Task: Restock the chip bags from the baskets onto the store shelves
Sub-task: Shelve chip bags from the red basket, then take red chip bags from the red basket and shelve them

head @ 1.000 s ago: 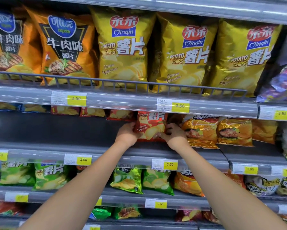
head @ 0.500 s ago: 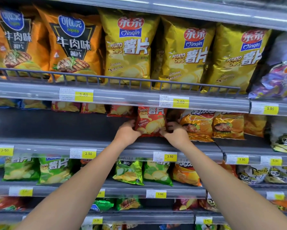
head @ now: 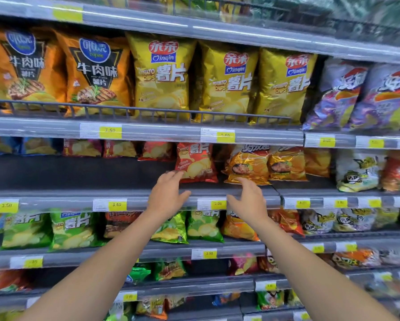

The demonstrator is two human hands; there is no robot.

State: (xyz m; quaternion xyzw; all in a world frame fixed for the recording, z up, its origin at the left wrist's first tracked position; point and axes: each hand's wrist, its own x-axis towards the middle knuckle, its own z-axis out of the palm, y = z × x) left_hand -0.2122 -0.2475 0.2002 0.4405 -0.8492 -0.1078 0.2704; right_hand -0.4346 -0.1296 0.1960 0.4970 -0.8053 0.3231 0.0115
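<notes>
Red foil chip bag (head: 195, 162) stands upright on grey metal shelf (head: 101, 174), just beside orange foil bags (head: 247, 165); my L hand (head: 167, 194) & R hand (head: 248, 200) both open, empty, flanking it below; recommend light fingertip nudges to square label fwd, no squeezing.

You have bright, even store light from overhead: it streaks white glare along the rails (head: 148, 20) and glints off the foil bags (head: 247, 167), while the back of the middle shelf (head: 67, 174) lies in shadow. Blur softens the whole picture, worst in the top right corner and along the bottom, where the tags (head: 385, 277) cannot be read. Your wide lens bows the shelf lines, more strongly toward the left and right edges.
</notes>
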